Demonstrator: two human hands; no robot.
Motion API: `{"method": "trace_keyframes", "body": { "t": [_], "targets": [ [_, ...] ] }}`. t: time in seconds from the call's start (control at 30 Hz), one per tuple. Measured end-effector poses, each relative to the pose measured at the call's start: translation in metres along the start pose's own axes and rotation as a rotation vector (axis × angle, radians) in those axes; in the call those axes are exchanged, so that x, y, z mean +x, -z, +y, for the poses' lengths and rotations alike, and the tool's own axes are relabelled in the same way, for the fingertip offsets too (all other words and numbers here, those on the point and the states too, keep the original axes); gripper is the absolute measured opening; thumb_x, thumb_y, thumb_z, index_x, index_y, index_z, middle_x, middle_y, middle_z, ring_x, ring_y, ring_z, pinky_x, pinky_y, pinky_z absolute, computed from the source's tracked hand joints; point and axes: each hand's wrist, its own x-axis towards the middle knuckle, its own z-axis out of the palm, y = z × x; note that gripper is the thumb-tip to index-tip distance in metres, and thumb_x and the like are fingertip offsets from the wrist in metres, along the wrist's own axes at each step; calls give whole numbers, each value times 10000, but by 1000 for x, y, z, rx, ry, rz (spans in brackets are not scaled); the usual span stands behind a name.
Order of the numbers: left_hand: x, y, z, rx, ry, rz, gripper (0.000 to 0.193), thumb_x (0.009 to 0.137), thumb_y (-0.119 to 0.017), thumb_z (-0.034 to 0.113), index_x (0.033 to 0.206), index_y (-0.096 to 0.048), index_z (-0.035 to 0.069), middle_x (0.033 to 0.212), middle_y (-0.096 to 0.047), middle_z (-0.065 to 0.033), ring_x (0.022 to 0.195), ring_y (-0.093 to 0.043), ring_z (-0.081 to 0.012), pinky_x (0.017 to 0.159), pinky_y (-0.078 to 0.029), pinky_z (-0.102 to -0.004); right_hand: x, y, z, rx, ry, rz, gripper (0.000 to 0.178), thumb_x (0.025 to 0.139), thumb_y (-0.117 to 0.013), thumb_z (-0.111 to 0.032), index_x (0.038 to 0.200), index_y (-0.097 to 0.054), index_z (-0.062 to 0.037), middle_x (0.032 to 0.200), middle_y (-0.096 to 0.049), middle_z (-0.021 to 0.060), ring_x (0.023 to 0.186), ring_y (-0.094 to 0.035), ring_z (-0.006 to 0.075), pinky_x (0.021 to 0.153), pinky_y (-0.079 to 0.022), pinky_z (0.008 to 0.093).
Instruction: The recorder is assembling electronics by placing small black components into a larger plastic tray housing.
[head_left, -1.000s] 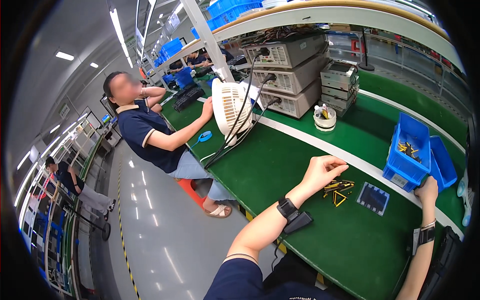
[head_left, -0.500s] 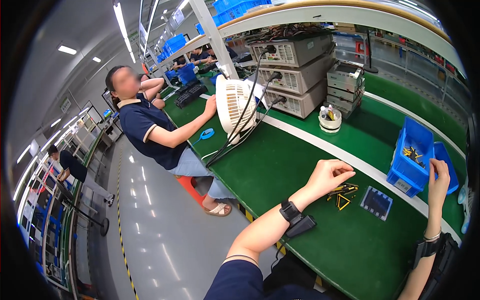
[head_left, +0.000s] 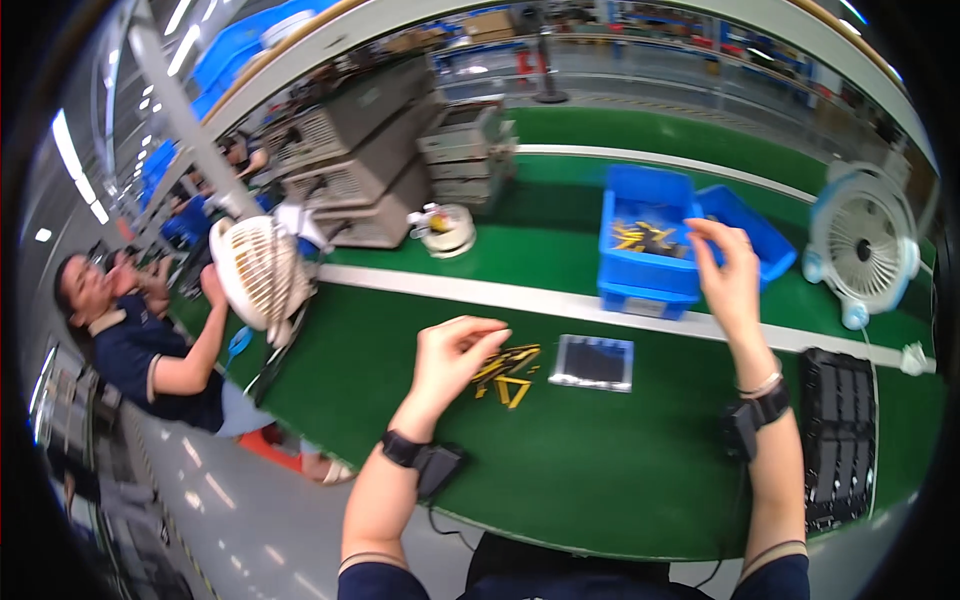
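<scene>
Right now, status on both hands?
Left hand at yellow-and-black strips. Right hand by blue bin. Both grips unclear. Dark rectangular panel between.

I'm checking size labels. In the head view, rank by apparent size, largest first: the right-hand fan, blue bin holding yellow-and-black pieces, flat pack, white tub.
1. Right-hand fan and blue bin: too alike to rank
2. Flat pack
3. White tub, farther from the camera

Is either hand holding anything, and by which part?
Cannot tell: nothing visible in the left hand or right hand, but blur could hide a tiny piece.
</scene>
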Motion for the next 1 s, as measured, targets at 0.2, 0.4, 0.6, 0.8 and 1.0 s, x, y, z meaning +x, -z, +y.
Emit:
{"method": "trace_keyframes", "body": {
  "t": [0.2, 0.4, 0.6, 0.8, 1.0],
  "targets": [
    [-15, 15, 1, -10, 34, 10, 146, 822, -684, 77, 944, -690, -4, 823, -671, -63, 750, -649, -113, 680, -540, -237, -6, -17, -10, 227, -59, 32, 300, 804, -514, 72, 1090, -550, -13, 1065, -572, 117, 967, -587, 237, 885, -436, 339],
    [-4, 3, 8, 34, -107, -17, 145, 828, -685, 135, 917, -701, 22, 800, -678, -59, 673, -617, -77, 609, -501, -229, -1, 4, 3, -11, 139, 161, 263, 862, -481, 56, 1116, -533, 13, 1185, -527, 127, 1090, -538, 252, 918, -429, 345],
    [-8, 12, 0, -96, -66, -53, 139, 832, -687, 146, 844, -694, 7, 734, -662, -42, 608, -592, -62, 546, -469, -209, -27, -3, -73, 109, 418, -41, 179, 721, -611, 127, 867, -580, 29, 858, -608, 131, 781, -587, 271, 721, -463, 350],
    [-41, 6, 17, -732, 173, -1013, 84, 821, -679, 49, 815, -658, -31, 796, -665, -133, 687, -668, -184, 569, -561, -266, -101, -1, -158, 597, 422, -774, 84, 694, -703, -95, 653, -631, -75, 638, -603, 51, 531, -551, 208, 493, -410, 320],
    [-78, -46, 19, -976, 358, -1347, 263, 834, -678, 198, 684, -634, -14, 602, -630, -73, 480, -588, -101, 436, -450, -203, -135, 14, -171, 868, 188, -1109, 101, 659, -717, -74, 702, -627, -58, 744, -642, 138, 764, -666, 288, 688, -543, 331]
  ]
}}
